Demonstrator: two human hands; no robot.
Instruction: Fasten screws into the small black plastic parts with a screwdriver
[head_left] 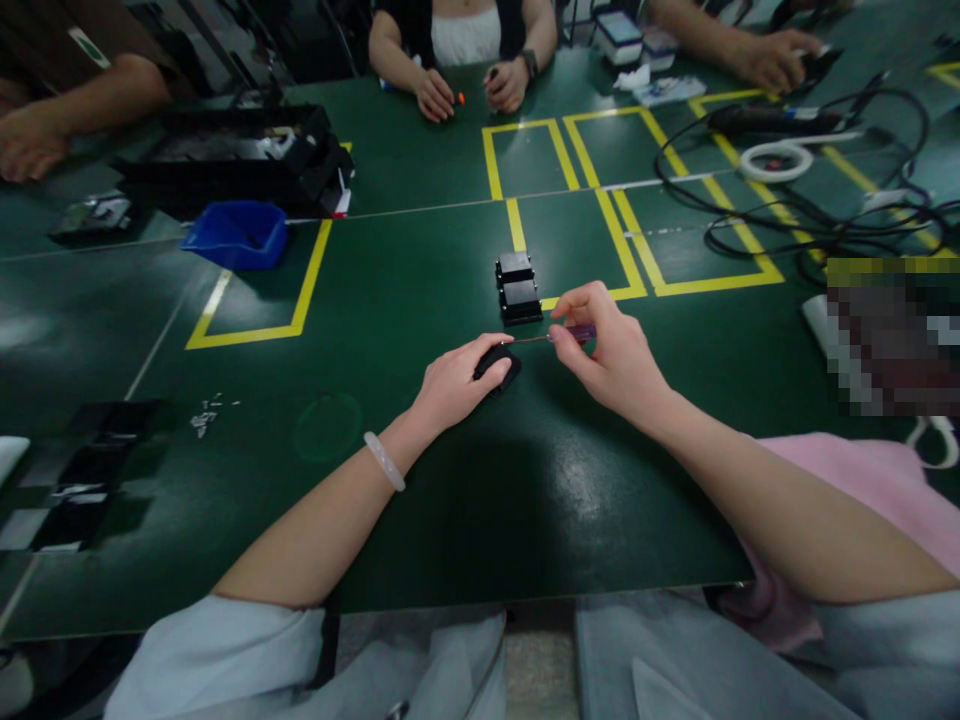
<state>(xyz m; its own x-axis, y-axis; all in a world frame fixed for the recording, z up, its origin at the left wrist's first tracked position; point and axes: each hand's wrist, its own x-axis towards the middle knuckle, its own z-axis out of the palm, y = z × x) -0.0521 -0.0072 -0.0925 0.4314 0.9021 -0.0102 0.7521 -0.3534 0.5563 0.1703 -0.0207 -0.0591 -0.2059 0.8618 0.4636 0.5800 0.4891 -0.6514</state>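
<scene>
Near the middle of the green table point(420, 530), my left hand point(466, 378) is closed on a small black part point(507, 374), thumb on top. My right hand point(600, 345) pinches the purple handle of a thin screwdriver point(582, 332). Its shaft lies nearly level and points left, with its tip at the upper edge of the black part; whether it touches is too small to tell. Just beyond my hands, two black blocks with grey tops point(519, 292) stand in a row. A pale bracelet circles my left wrist.
At the left are small loose screws point(201, 418), dark flat parts point(94, 465), a blue bin point(238, 236) and black trays point(232, 165). Black cables point(810, 225) and a white ring point(776, 162) lie at the back right. Pink cloth point(847, 480) lies under my right forearm. Other people's hands rest across the table.
</scene>
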